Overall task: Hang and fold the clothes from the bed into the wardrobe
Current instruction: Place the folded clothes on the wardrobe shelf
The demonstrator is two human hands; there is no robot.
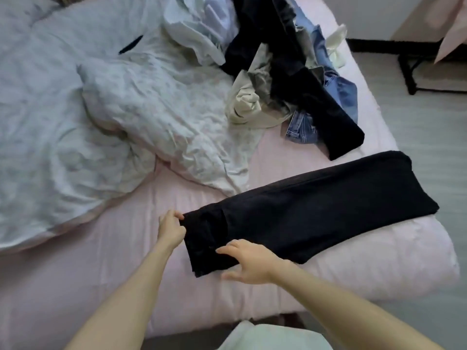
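Note:
Black trousers [310,208] lie flat on the pink bed sheet [113,261], legs stacked and stretching toward the bed's right edge. My left hand [170,227] pinches the far corner of their waistband end. My right hand [249,261] hovers over the near corner of that end, fingers spread and relaxed, holding nothing. Further back on the bed lies a heap of clothes: another black garment [298,72], blue jeans [338,89] and a beige piece [250,99].
A crumpled white duvet [88,117] covers the left half of the bed. A pale blue shirt [199,24] lies at the back. Beyond the bed's right edge are grey floor [429,152] and a black metal frame [414,69].

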